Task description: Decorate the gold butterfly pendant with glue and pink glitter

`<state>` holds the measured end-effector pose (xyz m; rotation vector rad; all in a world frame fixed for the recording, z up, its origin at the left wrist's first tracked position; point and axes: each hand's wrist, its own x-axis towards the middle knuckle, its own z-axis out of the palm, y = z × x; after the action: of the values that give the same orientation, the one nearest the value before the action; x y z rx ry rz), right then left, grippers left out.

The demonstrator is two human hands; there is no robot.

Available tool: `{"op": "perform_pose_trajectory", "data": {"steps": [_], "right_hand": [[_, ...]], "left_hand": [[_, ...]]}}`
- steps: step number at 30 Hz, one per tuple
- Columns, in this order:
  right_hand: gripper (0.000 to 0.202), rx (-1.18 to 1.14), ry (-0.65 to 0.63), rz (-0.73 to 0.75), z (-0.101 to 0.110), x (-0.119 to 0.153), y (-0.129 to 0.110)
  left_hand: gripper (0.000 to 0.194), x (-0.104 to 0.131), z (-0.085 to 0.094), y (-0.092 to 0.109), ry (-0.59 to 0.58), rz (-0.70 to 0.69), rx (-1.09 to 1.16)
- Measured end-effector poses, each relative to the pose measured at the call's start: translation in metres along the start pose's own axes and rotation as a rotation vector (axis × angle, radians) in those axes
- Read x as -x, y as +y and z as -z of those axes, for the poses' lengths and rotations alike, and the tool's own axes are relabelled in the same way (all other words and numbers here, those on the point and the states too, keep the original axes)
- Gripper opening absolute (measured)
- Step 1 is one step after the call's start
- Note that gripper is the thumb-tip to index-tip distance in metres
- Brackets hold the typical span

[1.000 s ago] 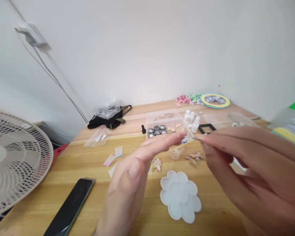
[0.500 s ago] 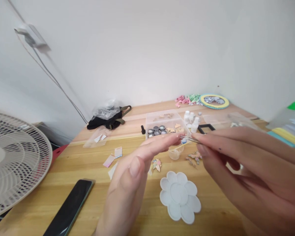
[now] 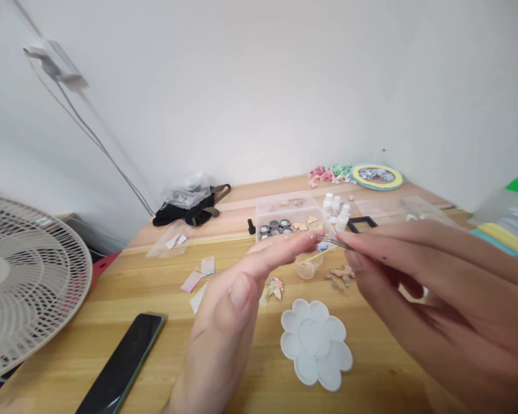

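Between the thumb and fingers of my right hand point(image 3: 418, 282) is a thin pair of metal tweezers point(image 3: 337, 241), its tips pointing left. Those tips meet the fingertips of my left hand point(image 3: 242, 299), whose fingers stretch out to the right with the thumb apart. Anything tiny at the tips is too small to make out. Below the hands lies a white flower-shaped palette point(image 3: 314, 339). A small clear cup point(image 3: 306, 268) with a thin yellow stick stands behind the fingertips. Near it lie a coloured leaf-shaped piece point(image 3: 276, 287) and a winged, butterfly-like piece point(image 3: 344, 273).
A clear plastic box point(image 3: 280, 201) holds several small round pots point(image 3: 278, 227). White bottles point(image 3: 342, 217) and a black frame point(image 3: 362, 223) stand to its right. A phone point(image 3: 123, 362) lies front left, beside a fan point(image 3: 30, 287). A black bag point(image 3: 185, 213) sits by the wall.
Both hands hold nearly the same pose. The tweezers stay at the left fingertips, with only a very slight shift of the right hand and the view.
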<state>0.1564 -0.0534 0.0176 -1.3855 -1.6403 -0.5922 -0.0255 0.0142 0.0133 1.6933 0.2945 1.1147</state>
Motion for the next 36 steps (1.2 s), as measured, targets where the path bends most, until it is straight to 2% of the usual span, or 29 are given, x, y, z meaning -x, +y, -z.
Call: {"op": "perform_pose_trajectory", "data": {"steps": [5,10,14,19,26,29,34,36], "right_hand": [[0.011,-0.032,0.110,0.077,-0.002,-0.002,0.001],[0.016,0.007,0.023,-0.012,0.000,-0.003,-0.006],[0.009,-0.004,0.060,0.050,0.002,-0.006,-0.004],[0.008,0.023,0.043,0.097,0.001,-0.007,0.002],[0.016,0.020,0.073,0.090,-0.006,-0.003,0.004],[0.015,0.034,0.036,0.012,-0.003,-0.003,0.001],[0.008,0.036,0.095,0.127,0.000,-0.006,0.002],[0.007,0.027,0.114,0.129,-0.001,-0.007,0.005]], "left_hand": [[0.069,0.000,-0.002,-0.002,0.013,-0.003,-0.044],[0.060,0.004,-0.004,-0.004,0.039,-0.036,-0.089],[0.055,0.008,-0.002,0.000,-0.005,-0.012,-0.174],[0.050,0.007,-0.001,0.003,-0.039,-0.031,-0.247],[0.054,0.004,-0.003,-0.005,-0.008,-0.012,-0.125],[0.056,0.003,-0.002,-0.005,0.012,0.020,-0.100],[0.057,0.003,-0.002,0.000,0.022,0.062,-0.105],[0.056,0.003,-0.001,0.001,0.021,0.071,-0.111]]}}
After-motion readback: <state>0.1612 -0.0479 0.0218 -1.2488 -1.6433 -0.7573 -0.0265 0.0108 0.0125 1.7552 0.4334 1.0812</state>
